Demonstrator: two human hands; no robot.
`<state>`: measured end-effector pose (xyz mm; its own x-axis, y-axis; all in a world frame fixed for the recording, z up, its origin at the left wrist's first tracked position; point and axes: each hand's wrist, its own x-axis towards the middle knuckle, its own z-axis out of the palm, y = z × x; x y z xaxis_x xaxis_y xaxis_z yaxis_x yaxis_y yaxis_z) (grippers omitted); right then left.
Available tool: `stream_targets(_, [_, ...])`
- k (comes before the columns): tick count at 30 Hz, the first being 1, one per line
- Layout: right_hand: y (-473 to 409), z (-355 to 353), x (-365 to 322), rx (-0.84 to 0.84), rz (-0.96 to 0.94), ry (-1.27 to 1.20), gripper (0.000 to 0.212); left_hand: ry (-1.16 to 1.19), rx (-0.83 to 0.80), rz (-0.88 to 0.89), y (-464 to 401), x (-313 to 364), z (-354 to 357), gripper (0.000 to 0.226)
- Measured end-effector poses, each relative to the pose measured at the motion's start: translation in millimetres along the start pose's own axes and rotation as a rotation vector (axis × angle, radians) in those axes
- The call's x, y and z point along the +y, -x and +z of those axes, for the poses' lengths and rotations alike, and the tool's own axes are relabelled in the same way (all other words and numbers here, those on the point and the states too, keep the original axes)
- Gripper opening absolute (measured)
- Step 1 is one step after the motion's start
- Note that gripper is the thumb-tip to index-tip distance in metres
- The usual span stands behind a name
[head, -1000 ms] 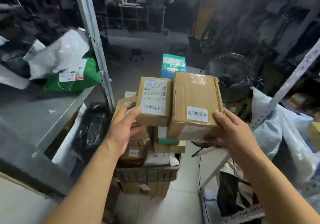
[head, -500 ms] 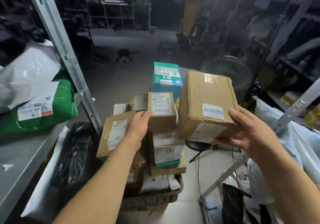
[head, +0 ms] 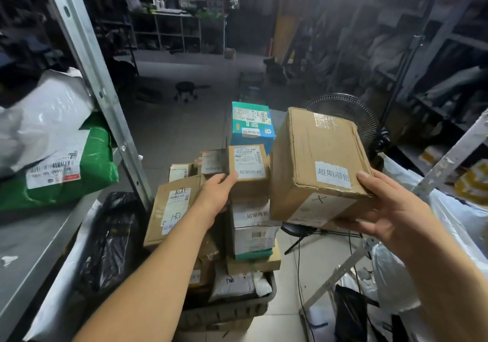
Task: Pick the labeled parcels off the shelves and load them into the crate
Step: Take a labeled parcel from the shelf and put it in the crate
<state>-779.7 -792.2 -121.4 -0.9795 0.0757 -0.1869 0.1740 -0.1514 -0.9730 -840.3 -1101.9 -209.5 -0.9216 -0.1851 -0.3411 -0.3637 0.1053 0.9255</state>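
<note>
The right hand (head: 390, 209) carries the large cardboard parcel (head: 317, 164) from beneath and at its near right corner, thumb laid over the top edge beside the white label and fingers spread under the base. The parcel hangs tilted, clear of the stack, just right of the left hand. It looks stiff and boxy with a creased, taped skin; judging by the 1-handed carry, it is probably not heavy, and the rigid bottom edges look like the safest hold, since the glossy tape could be slippery.

The left hand (head: 216, 196) reaches forward, fingers nearly straight against the near left side of the small cardboard parcel (head: 248, 167); whether the thumb closes around it is hidden. That parcel sits on top of the heap, directly ahead of the fingertips. It looks light and firm, best taken across its 2 short sides.

Below both hands, the crate (head: 227, 312) is piled with parcels. Beyond the small parcel stands a teal box (head: 250, 122).
</note>
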Motion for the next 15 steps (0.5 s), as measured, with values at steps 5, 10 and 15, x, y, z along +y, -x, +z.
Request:
stream_targets(5, [23, 11, -3, -0.061, -0.035, -0.011, 0.035, -0.012, 0.122, 0.195, 41, 8, -13, 0.049])
stream_targets(10, [51, 37, 1, -0.137, -0.064, 0.004, 0.035, 0.212, -0.191, 0.351, 126, 2, -29, 0.034])
stream_targets(15, [75, 68, 5, -0.268, -0.074, 0.041, 0.034, 0.282, -0.124, 0.422, 152, -23, -54, 0.042])
